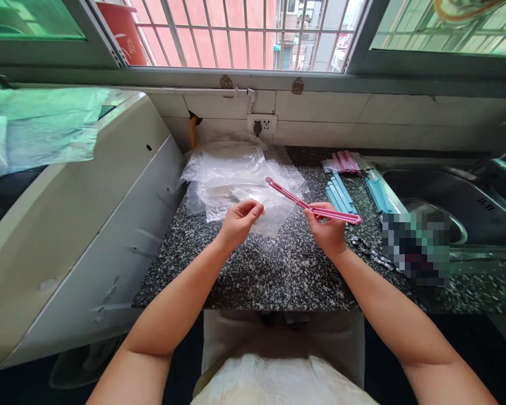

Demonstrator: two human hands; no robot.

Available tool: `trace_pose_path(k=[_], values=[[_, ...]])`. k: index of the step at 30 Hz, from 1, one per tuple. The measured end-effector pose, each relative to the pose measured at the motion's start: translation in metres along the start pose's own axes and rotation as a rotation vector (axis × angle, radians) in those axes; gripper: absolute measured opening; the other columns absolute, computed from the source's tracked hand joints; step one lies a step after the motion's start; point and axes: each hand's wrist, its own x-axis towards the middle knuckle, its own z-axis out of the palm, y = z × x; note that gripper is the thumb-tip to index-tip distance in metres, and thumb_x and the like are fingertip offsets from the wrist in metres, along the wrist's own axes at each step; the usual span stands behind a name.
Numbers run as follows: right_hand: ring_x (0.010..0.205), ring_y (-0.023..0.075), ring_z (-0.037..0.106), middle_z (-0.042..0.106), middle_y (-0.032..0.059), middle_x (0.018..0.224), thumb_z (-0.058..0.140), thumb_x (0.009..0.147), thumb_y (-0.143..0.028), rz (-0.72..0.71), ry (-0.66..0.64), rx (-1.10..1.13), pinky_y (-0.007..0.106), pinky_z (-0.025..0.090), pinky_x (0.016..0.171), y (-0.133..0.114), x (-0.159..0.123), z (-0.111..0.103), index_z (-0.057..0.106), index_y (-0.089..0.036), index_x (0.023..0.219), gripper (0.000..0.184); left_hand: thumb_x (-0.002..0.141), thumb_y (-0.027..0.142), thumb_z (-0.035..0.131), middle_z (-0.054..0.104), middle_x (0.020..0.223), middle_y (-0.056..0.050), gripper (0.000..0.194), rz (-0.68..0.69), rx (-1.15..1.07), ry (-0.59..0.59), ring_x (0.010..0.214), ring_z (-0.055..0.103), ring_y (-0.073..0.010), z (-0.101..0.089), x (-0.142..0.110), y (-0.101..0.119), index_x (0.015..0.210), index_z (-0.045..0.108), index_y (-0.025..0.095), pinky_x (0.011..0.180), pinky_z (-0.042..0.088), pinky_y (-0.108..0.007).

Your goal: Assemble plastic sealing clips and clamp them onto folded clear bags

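My right hand (328,229) is closed on a long pink sealing clip (290,196), which slants up to the left above the speckled granite counter (278,270). My left hand (239,220) is curled with its fingertips pinching the near edge of a clear plastic bag (274,216). That bag lies at the front of a heap of clear plastic bags (231,174). The clip's far tip hangs over the heap.
Several blue clips (340,194) lie right of my right hand, more blue clips (377,194) by the steel sink (447,197), and pink clips (344,162) near the tiled wall. A large white appliance (80,225) fills the left. A wall socket (261,124) sits behind the bags.
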Motion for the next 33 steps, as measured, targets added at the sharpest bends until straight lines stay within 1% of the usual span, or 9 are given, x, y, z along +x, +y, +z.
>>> trace_pose_path(k=[3, 6, 10, 13, 18, 25, 33], values=[[0.064, 0.0164, 0.062, 0.066, 0.0039, 0.074, 0.059, 0.081, -0.031, -0.057, -0.044, -0.027, 0.03, 0.051, 0.06, -0.002, -0.003, 0.001, 0.06, -0.02, 0.079, 0.011, 0.067, 0.046, 0.066, 0.047, 0.053, 0.002, 0.033, -0.026, -0.019, 0.001, 0.052, 0.038, -0.008, 0.0, 0.0, 0.0, 0.058, 0.056, 0.017, 0.05, 0.03, -0.023], [0.066, 0.0173, 0.063, 0.067, 0.0041, 0.072, 0.058, 0.081, -0.031, -0.145, -0.077, -0.062, 0.031, 0.051, 0.062, -0.006, -0.005, 0.001, 0.06, -0.021, 0.078, 0.011, 0.067, 0.047, 0.066, 0.046, 0.052, 0.002, 0.033, -0.051, -0.008, -0.017, 0.05, 0.035, -0.0079, 0.001, 0.0, 0.001, 0.059, 0.057, 0.017, 0.048, 0.027, -0.023], [0.066, 0.017, 0.064, 0.068, 0.0035, 0.071, 0.059, 0.081, -0.029, -0.249, -0.081, -0.112, 0.03, 0.051, 0.063, -0.013, -0.006, 0.0, 0.061, -0.021, 0.078, 0.009, 0.067, 0.047, 0.065, 0.043, 0.05, 0.003, 0.033, -0.093, 0.018, -0.064, 0.049, 0.032, -0.0076, 0.003, 0.001, 0.0, 0.059, 0.057, 0.016, 0.048, 0.024, -0.024], [0.064, 0.0166, 0.063, 0.068, 0.0028, 0.069, 0.06, 0.081, -0.027, -0.294, -0.085, -0.121, 0.029, 0.05, 0.061, -0.016, -0.006, -0.001, 0.06, -0.021, 0.077, 0.008, 0.067, 0.046, 0.065, 0.042, 0.05, 0.004, 0.032, -0.118, 0.04, -0.103, 0.049, 0.031, -0.0075, 0.004, 0.001, 0.0, 0.059, 0.057, 0.016, 0.049, 0.024, -0.024], [0.063, 0.0168, 0.063, 0.068, 0.0029, 0.068, 0.06, 0.081, -0.028, -0.307, -0.099, -0.12, 0.029, 0.049, 0.06, -0.017, -0.006, -0.001, 0.061, -0.021, 0.077, 0.008, 0.067, 0.045, 0.064, 0.042, 0.05, 0.005, 0.031, -0.153, 0.043, -0.118, 0.048, 0.03, -0.007, 0.005, 0.001, -0.001, 0.057, 0.055, 0.016, 0.05, 0.023, -0.024], [0.064, 0.0176, 0.064, 0.069, 0.0034, 0.069, 0.059, 0.082, -0.032, -0.27, -0.132, -0.119, 0.03, 0.05, 0.061, -0.018, -0.007, -0.001, 0.062, -0.022, 0.076, 0.012, 0.068, 0.043, 0.063, 0.04, 0.048, 0.004, 0.031, -0.205, 0.006, -0.069, 0.047, 0.03, -0.0073, 0.005, 0.002, -0.007, 0.054, 0.055, 0.016, 0.047, 0.022, -0.024], [0.062, 0.0172, 0.063, 0.069, 0.0033, 0.068, 0.061, 0.081, -0.03, -0.323, -0.113, -0.099, 0.03, 0.049, 0.058, -0.018, -0.007, 0.0, 0.062, -0.021, 0.076, 0.01, 0.061, 0.05, 0.069, 0.044, 0.048, 0.004, 0.039, -0.287, -0.105, -0.018, 0.044, 0.032, -0.0056, 0.008, 0.004, -0.014, 0.054, 0.056, 0.014, 0.045, 0.023, -0.022]])
